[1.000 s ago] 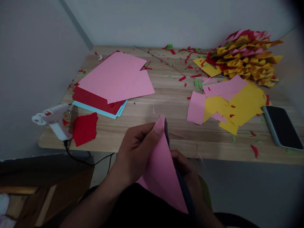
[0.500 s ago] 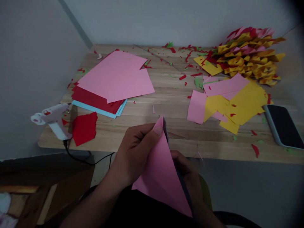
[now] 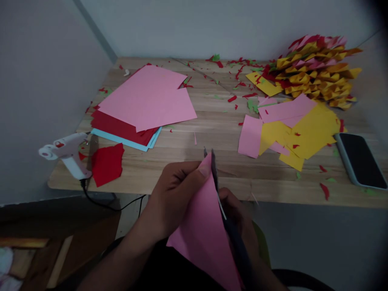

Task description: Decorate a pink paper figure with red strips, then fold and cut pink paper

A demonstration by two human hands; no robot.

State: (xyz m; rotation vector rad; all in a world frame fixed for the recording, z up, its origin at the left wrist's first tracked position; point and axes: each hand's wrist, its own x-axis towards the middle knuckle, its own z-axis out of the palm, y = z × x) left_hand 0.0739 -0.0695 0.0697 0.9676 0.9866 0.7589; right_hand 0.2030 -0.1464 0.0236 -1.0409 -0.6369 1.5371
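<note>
My left hand (image 3: 178, 194) pinches a folded sheet of pink paper (image 3: 204, 236) near its upper point, thumb on top. The paper hangs down over my lap, below the table's front edge. On its right side, my right hand (image 3: 239, 214) is closed on dark-handled scissors (image 3: 235, 238). Their blades lie along the paper's right edge, and the tips show just above its top. Part of my right hand's fingers is hidden behind the scissors.
On the wooden table (image 3: 212, 129) lie pink sheets (image 3: 145, 97) over red and blue ones, a red piece (image 3: 107, 163), and pink and yellow pieces (image 3: 315, 129). A corded glue gun (image 3: 68, 155) is left, a phone (image 3: 362, 159) right, a folded-paper bundle (image 3: 318, 72) behind. Scraps are scattered about.
More of the scissors now shows along the paper's right edge, with the blade tips parted at the top. The paper's point and my left thumb have shifted slightly right and down.
</note>
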